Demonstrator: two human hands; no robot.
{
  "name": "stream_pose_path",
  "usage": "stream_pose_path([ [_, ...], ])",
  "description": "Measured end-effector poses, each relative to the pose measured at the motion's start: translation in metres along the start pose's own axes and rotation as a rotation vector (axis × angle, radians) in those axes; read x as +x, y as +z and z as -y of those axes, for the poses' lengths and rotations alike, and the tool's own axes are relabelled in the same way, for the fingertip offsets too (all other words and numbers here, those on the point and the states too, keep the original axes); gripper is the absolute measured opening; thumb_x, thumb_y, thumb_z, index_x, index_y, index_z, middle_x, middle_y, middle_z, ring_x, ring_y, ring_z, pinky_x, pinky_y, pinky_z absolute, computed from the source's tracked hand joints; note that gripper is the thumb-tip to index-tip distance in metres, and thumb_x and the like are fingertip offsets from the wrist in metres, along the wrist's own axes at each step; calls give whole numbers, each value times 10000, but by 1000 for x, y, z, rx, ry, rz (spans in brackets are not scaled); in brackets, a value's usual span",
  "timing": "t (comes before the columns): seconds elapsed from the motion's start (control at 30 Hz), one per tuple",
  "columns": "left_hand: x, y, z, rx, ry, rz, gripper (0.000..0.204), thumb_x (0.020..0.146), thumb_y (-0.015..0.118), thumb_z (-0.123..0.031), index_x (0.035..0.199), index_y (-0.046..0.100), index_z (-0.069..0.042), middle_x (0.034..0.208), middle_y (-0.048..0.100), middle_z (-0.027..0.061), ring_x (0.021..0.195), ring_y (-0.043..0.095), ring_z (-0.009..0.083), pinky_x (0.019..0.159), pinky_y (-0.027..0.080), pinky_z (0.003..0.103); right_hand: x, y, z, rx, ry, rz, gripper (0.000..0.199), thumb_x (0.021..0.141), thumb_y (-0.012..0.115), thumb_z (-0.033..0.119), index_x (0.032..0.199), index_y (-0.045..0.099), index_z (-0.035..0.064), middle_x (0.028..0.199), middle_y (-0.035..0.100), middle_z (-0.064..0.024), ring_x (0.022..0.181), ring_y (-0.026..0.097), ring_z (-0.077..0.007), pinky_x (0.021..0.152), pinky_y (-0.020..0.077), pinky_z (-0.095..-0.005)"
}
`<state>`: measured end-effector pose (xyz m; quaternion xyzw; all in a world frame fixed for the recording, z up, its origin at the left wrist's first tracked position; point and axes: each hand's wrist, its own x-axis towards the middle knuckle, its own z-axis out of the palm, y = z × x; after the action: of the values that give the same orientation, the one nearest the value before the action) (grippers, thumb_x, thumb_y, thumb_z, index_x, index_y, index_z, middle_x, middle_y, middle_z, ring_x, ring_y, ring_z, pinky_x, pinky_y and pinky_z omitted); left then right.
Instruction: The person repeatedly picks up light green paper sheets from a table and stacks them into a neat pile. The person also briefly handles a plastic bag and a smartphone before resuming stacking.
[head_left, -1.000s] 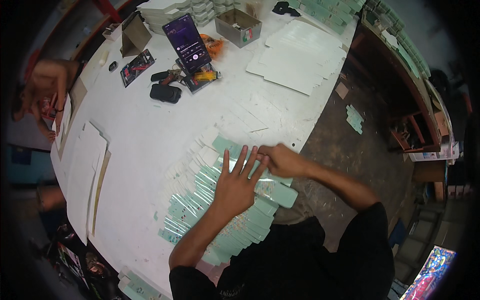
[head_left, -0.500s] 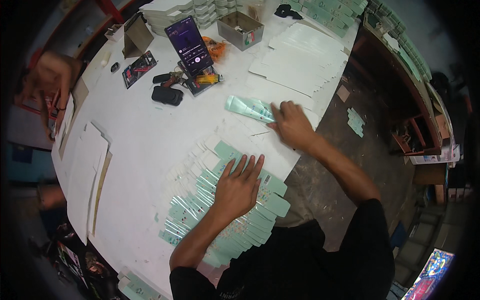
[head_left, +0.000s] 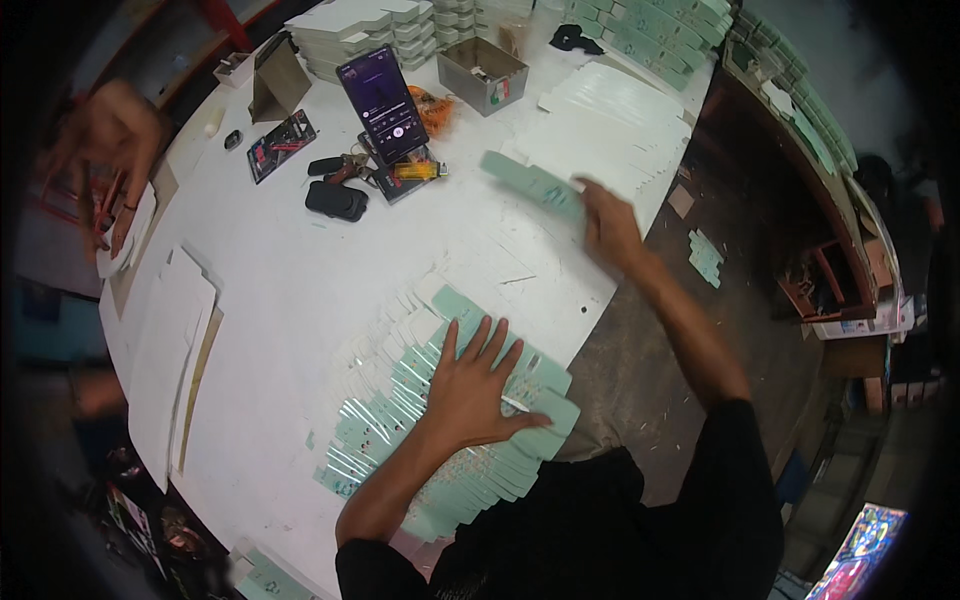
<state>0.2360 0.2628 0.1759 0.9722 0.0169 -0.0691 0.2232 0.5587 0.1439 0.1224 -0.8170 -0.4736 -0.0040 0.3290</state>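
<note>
Under my left hand [head_left: 478, 388] lies a fanned row of flat, pale-green folded cartons [head_left: 375, 425]. Its fingers are spread flat on the topmost pieces. Farther to the right, my right hand [head_left: 612, 222] pinches one end of a pale-green carton [head_left: 530, 188]. That carton is flat, long and narrow, a little blurred by motion, and points away to the left. It hangs near the close side of a spread of white flat carton blanks [head_left: 615, 105]. Whether it touches them I cannot tell.
A phone [head_left: 382, 105] leans upright mid-table beside keys, a black case [head_left: 337, 200] and a yellow lighter [head_left: 415, 171]. Behind stand a metal box [head_left: 483, 78] and stacked white cartons [head_left: 340, 30]. White card sheets [head_left: 165, 350] lie at left, near another person [head_left: 115, 145].
My right hand has moved slightly right and lifted a green carton, which has swung away from me. My left hand stays on the fanned cartons, its thumb now spread outward.
</note>
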Motion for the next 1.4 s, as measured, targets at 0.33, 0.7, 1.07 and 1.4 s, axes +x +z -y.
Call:
stream_pose_path([
  [0.33,-6,20,-4,218,82,-235,856,811,757,-266,1577,435,-59,1687,326,217,1562,298,429,1220,201,728,-66,7,125,380,174,658,478,1040,550,218,1417,503,-72,954,693,-297,899,688,-502,820,528,-558],
  [0.7,-2,13,1,75,26,-61,922,907,719,-535,1621,380,-62,1634,366,299,1551,324,426,1240,176,695,-8,1,5,109,-176,-42,497,917,645,-37,1406,623,55,1237,695,-262,1138,688,-410,948,574,-435],
  [1.07,-4,15,-3,171,119,-138,957,749,811,-279,1601,420,-86,1681,291,274,1574,263,438,1204,151,775,-72,18,114,176,116,757,181,994,572,70,1143,570,-32,997,733,-231,927,709,-469,823,563,-544],
  [1.4,-1,12,0,64,68,-96,688,986,653,-450,1536,524,-56,1576,507,217,1509,416,398,1245,161,696,-20,-1,17,151,-213,2,456,863,622,-28,1292,667,121,1105,700,-185,880,695,-411,783,592,-457],
])
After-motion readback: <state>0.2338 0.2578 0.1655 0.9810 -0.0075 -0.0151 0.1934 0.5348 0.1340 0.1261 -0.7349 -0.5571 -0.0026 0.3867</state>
